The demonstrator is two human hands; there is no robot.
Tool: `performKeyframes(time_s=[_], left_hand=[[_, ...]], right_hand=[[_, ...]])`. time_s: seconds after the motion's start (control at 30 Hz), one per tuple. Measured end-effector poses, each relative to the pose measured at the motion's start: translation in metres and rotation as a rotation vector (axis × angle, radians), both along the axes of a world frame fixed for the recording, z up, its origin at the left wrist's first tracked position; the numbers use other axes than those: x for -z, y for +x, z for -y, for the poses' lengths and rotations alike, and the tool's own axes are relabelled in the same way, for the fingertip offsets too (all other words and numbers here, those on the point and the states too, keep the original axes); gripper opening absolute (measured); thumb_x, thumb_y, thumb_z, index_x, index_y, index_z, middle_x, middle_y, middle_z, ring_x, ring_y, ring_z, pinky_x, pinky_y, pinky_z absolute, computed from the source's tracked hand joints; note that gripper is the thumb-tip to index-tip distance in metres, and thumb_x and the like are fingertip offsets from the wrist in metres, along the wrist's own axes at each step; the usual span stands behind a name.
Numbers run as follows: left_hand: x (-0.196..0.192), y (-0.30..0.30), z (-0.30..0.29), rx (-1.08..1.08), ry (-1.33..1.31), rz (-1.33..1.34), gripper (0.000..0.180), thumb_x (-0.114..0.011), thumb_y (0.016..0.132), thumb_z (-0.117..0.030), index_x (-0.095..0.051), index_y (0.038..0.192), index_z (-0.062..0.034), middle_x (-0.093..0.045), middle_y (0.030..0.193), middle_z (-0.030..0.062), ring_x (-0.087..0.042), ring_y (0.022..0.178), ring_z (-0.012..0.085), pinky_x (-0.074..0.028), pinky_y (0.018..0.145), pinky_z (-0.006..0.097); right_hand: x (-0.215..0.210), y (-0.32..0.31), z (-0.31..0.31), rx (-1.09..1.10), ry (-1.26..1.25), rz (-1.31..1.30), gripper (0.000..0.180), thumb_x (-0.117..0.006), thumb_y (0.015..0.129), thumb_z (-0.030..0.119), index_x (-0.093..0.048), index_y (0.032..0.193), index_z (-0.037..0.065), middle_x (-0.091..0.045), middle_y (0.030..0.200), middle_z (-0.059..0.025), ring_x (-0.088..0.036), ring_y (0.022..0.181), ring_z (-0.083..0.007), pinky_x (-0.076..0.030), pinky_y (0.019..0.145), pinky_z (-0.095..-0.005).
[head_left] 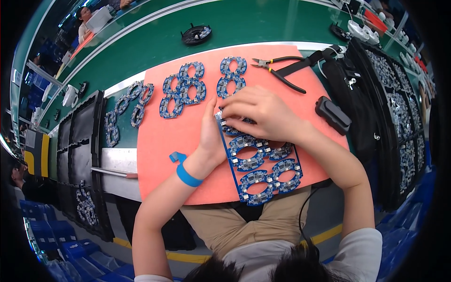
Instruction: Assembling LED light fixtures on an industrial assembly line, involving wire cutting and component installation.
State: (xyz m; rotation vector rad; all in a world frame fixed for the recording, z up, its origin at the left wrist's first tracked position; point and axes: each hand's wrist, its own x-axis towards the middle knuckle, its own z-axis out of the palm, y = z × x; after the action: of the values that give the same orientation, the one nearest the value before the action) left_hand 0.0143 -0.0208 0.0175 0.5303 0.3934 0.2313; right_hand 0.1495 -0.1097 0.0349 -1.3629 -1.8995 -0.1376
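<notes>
Circuit-board panel [269,178], blue, at the near edge of the table [141,58], right of centre, on a pink mat [159,155]. Left to right, we log: a black tray [98,127] beyond the left edge; loose figure-eight boards [111,127] near that edge; two paired boards [192,79] towards the far edge. Next, our left hand [211,134], wearing a blue wrist strap [189,176], lies along the panel's left rim, thumb up; its other fingers are hidden, so we cannot tell their hold. A single board [232,76] sits farther off. Our right hand [263,113] has its fingers curled nearly together, seemingly pinching the panel's upper left corner. Cutters [266,65] lie spread near the far right corner, with a dark case [333,115] nearer the right edge.

Risks, as we judge them: uneven finger pressure could flex the panel and crack joints or shear off parts; a careless pull could tip it over the near edge; the strap's loose tail could snag components.

Writing: nothing legible to us on the boards.
</notes>
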Motion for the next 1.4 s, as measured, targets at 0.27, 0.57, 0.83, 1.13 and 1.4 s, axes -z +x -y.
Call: performKeyframes(time_s=[0.27, 0.57, 0.83, 1.13, 1.4], left_hand=[[0.032, -0.006, -0.018, 0.108, -0.191, 0.275, 0.060, -0.027, 0.100, -0.051, -0.051, 0.122, -0.0017, -0.060, 0.115, 0.0162, -0.060, 0.110, 0.0253, -0.052, 0.093, 0.042], [0.010, -0.002, -0.007, 0.055, -0.090, 0.131, 0.052, -0.032, 0.101, -0.047, -0.053, 0.121, -0.0045, -0.063, 0.108, 0.0145, -0.065, 0.099, 0.0286, -0.057, 0.088, 0.046], [0.009, -0.002, -0.008, 0.085, -0.047, 0.057, 0.053, -0.030, 0.101, -0.046, -0.053, 0.119, -0.0018, -0.064, 0.105, 0.0163, -0.066, 0.101, 0.0307, -0.056, 0.087, 0.048], [0.001, -0.002, -0.006, 0.081, -0.166, 0.166, 0.053, -0.029, 0.101, -0.044, -0.051, 0.122, -0.0006, -0.063, 0.109, 0.0186, -0.066, 0.099, 0.0305, -0.057, 0.088, 0.047], [-0.004, 0.000, -0.004, 0.115, -0.171, 0.203, 0.048, -0.031, 0.100, -0.039, -0.053, 0.118, -0.0004, -0.064, 0.109, 0.0178, -0.066, 0.099, 0.0297, -0.058, 0.086, 0.046]], right_hand=[[0.008, -0.012, -0.001, -0.036, -0.043, -0.068, 0.019, -0.071, 0.079, 0.009, -0.064, 0.095, 0.004, -0.067, 0.101, -0.0070, -0.062, 0.098, -0.0235, -0.051, 0.082, -0.0365], [-0.005, 0.014, 0.006, -0.086, -0.092, -0.017, 0.018, -0.072, 0.080, 0.014, -0.065, 0.094, 0.005, -0.065, 0.113, -0.0077, -0.060, 0.104, -0.0258, -0.048, 0.089, -0.0384], [-0.006, 0.006, 0.010, 0.001, -0.226, -0.084, 0.014, -0.069, 0.082, 0.011, -0.061, 0.090, 0.004, -0.064, 0.107, -0.0080, -0.062, 0.095, -0.0263, -0.052, 0.080, -0.0376], [-0.012, 0.034, 0.014, -0.088, -0.106, 0.167, 0.017, -0.072, 0.078, 0.012, -0.065, 0.092, 0.005, -0.066, 0.108, -0.0087, -0.064, 0.095, -0.0258, -0.053, 0.080, -0.0368], [-0.020, 0.019, 0.016, 0.044, -0.353, -0.158, 0.019, -0.071, 0.080, 0.009, -0.062, 0.096, 0.002, -0.067, 0.100, -0.0083, -0.067, 0.086, -0.0242, -0.055, 0.072, -0.0326]])
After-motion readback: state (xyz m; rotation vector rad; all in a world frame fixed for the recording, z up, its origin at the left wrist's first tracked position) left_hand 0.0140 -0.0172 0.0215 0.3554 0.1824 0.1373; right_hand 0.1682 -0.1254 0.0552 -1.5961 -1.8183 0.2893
